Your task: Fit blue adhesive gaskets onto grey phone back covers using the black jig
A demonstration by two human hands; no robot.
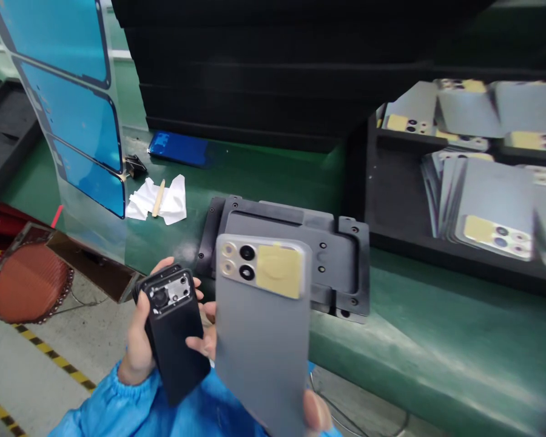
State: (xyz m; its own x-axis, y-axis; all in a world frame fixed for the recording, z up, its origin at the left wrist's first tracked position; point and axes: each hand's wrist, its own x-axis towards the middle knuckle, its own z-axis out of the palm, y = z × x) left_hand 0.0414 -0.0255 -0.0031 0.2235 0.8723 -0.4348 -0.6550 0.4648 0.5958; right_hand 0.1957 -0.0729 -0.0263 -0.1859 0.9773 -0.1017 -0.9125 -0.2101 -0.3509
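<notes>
My left hand [139, 343] is closed round a black phone body [177, 346], apparently with another dark piece beneath it. Its camera area shows bare metal at the top. My right hand [316, 413] grips a grey phone back cover [264, 340], held upright close to the camera. Round lens openings and a yellow film patch sit at the cover's top. Fingers showing at the cover's left edge touch the black phone body; most of the right hand is hidden behind the cover. Past both hands, a dark grey fixture [295, 230] with a recessed bed lies on the green bench.
Black trays [394, 206] at the right hold several grey back covers [495, 194]. A hanging sheet of blue adhesive films [77, 115] stands at the left. White wipes [175, 203], a wooden stick [158, 199], a black clip [135, 167] and a blue-filmed panel [177, 149] lie nearby. A stool [34, 282] is below left.
</notes>
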